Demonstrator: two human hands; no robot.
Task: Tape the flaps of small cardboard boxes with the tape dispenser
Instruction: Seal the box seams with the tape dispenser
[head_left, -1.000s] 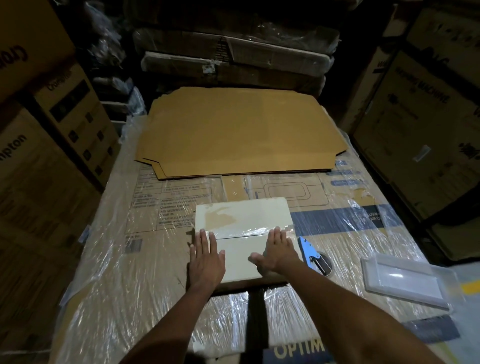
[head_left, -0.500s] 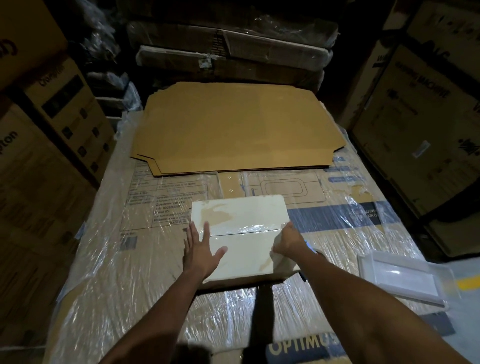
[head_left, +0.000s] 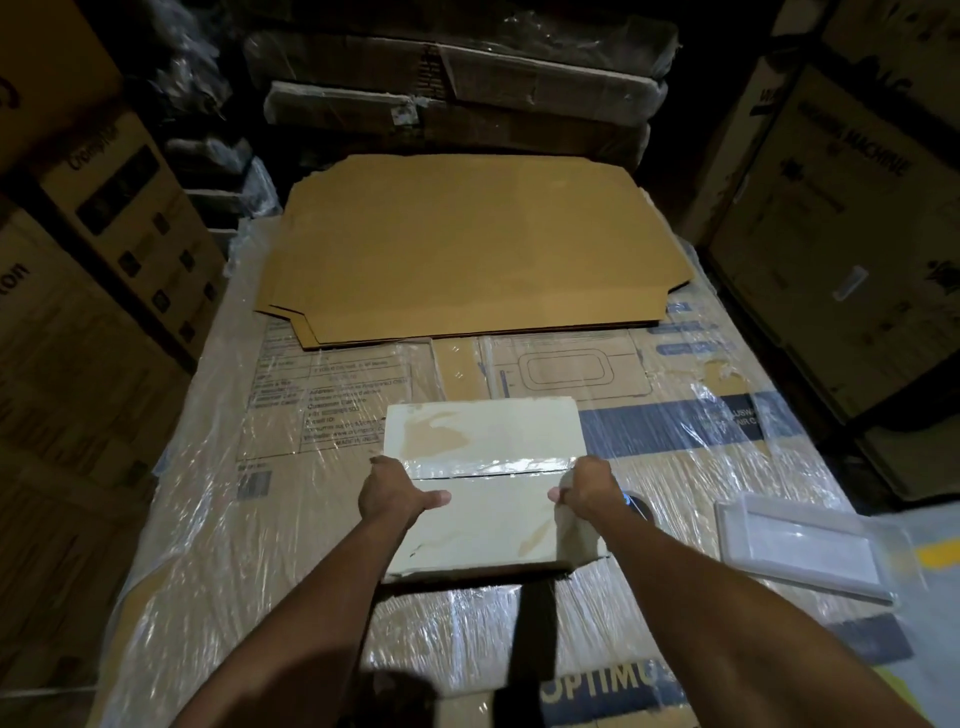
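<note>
A small pale cardboard box (head_left: 483, 499) lies on the plastic-wrapped work surface (head_left: 208, 545), its two top flaps closed with a strip of clear tape along the seam. My left hand (head_left: 392, 491) grips the box's left side, thumb on top. My right hand (head_left: 584, 488) grips the right side, thumb on top. The blue tape dispenser (head_left: 636, 506) lies just right of the box, mostly hidden behind my right hand.
A large flat brown cardboard sheet (head_left: 467, 244) lies at the far end of the surface. A clear plastic tray (head_left: 805, 545) sits at the right. Stacked printed cartons stand on the left (head_left: 93, 270) and right (head_left: 841, 249).
My hands were flat on the box top. Both have moved outwards to the box's sides and curled round them. The box's near edge seems slightly raised.
</note>
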